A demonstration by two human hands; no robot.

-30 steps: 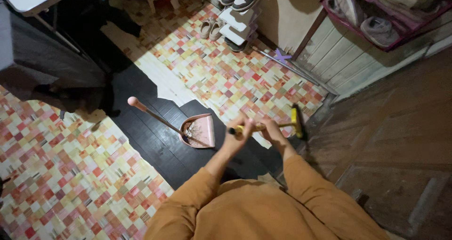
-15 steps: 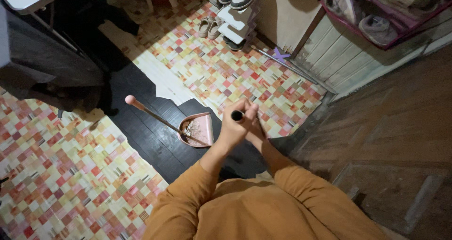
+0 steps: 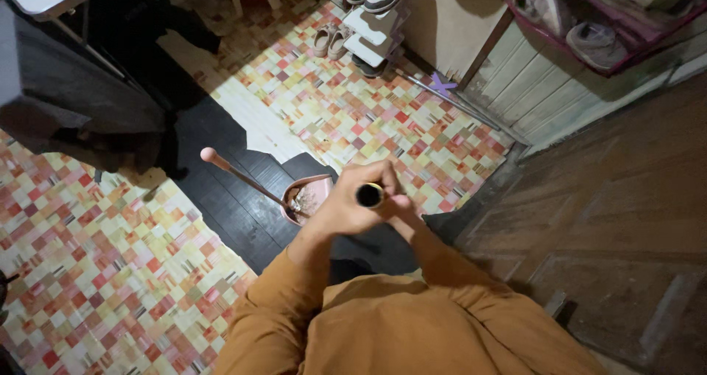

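Only the dark round end of the broom handle (image 3: 370,195) is seen, end-on; its shaft and bristles are hidden under the hands. The left hand (image 3: 346,209) is wrapped around it, fingers clamped; the right hand (image 3: 401,206) is largely hidden behind it, its grip unclear. Just beside lies a pink dustpan (image 3: 305,196) holding debris, on the dark floor strip (image 3: 221,206).

Smooth pink plastic dustpan (image 3: 313,193) on a thin metal stick (image 3: 247,180). Glossy black-capped broom handle (image 3: 369,195). Checked vinyl floor (image 3: 110,272), slightly shiny, torn. Dark planks (image 3: 228,213), matt. Rough worn wood (image 3: 611,220) at right. Matt orange cloth sleeves (image 3: 294,301).
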